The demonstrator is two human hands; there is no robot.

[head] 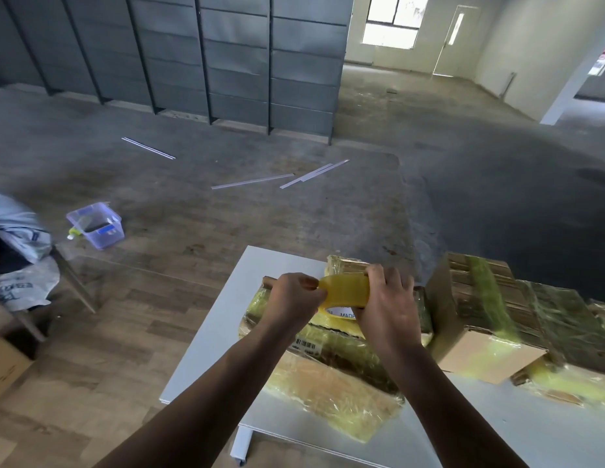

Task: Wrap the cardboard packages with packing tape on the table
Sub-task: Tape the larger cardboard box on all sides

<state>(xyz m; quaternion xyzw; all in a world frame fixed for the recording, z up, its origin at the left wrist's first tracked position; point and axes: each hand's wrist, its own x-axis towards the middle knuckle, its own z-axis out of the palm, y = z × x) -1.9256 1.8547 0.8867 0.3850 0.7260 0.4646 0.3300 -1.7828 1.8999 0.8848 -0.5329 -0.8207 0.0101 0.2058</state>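
Tape roll (pixel 345 293) above left package (pixel 328 383) on table (pixel 206 349); other packages (pixel 480 332) right.

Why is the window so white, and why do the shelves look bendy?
In the head view, daylight blows out the window; the wide-angle lens bows the grey shelves; the tape roll is sharp.

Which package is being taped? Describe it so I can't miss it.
Start at the white table. Its left package lies under the tape roll held by the left hand and right hand. Unlike the stack beside it, it shows a barcode label.
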